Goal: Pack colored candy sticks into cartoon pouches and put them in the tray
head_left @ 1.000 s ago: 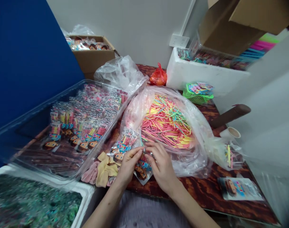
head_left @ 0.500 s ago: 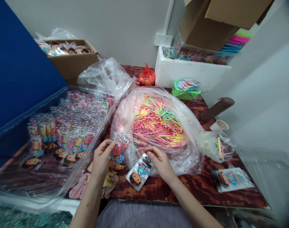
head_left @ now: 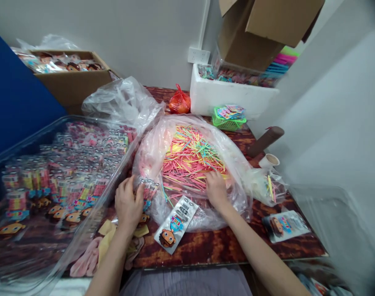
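Note:
My right hand (head_left: 216,189) reaches into a heap of thin coloured sticks (head_left: 190,164), mostly pink and yellow. Its fingers are curled together with the tips among the sticks. The sticks lie in a large clear plastic bag (head_left: 237,164), spread wide at its mouth. To the left, my left hand (head_left: 128,203) rests beside a small group of filled packets (head_left: 149,189), its thumb apart from its fingers and partly in front of them. Between my hands, a flat printed packet with a cartoon face (head_left: 175,226) lies on the table, touched by neither.
A clear tub (head_left: 113,185) with many filled packets stands left. Cloths (head_left: 89,255) lie at the front edge. Farther back are a cardboard box (head_left: 73,88), red bag (head_left: 179,102), green basket (head_left: 229,123) and white foam box (head_left: 230,94). A paper cup (head_left: 269,160) and packets (head_left: 286,226) are right.
My right hand has left the flat packet and moved up into the stick heap. My left hand has loosened its pinch at the filled packets. The view has shifted right.

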Demonstrator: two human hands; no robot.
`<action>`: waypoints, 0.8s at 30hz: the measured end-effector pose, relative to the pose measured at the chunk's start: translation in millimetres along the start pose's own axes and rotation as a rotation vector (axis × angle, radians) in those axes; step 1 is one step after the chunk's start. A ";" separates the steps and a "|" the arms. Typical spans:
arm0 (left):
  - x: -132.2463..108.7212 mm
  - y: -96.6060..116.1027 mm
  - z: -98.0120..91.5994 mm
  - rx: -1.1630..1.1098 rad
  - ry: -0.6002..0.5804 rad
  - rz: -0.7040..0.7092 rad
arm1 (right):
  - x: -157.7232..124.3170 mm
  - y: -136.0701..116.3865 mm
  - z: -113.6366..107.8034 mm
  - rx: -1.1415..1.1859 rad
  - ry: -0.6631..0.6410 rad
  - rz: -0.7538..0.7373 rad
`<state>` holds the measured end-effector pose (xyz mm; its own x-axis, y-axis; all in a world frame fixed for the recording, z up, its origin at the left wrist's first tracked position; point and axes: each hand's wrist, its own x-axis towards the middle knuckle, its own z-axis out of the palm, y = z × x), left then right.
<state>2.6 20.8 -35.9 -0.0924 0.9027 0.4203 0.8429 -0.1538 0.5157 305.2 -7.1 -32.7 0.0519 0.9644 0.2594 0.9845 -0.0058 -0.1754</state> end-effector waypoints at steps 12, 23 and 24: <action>-10.9 27.9 -12.9 -0.221 -0.018 -0.067 | 19.7 -0.7 13.9 -0.391 -0.127 -0.263; -18.9 26.5 -20.4 -0.239 -0.028 -0.052 | 27.4 1.8 0.5 -0.267 -0.210 -0.290; -19.4 26.7 -21.9 -0.233 -0.025 -0.049 | 28.3 2.5 -2.5 -0.219 -0.214 -0.273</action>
<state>15.3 -9.6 -13.9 -0.1149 0.9205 0.3734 0.6924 -0.1953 0.6946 309.6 19.5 -23.5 -0.2299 0.9713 0.0610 0.9707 0.2244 0.0854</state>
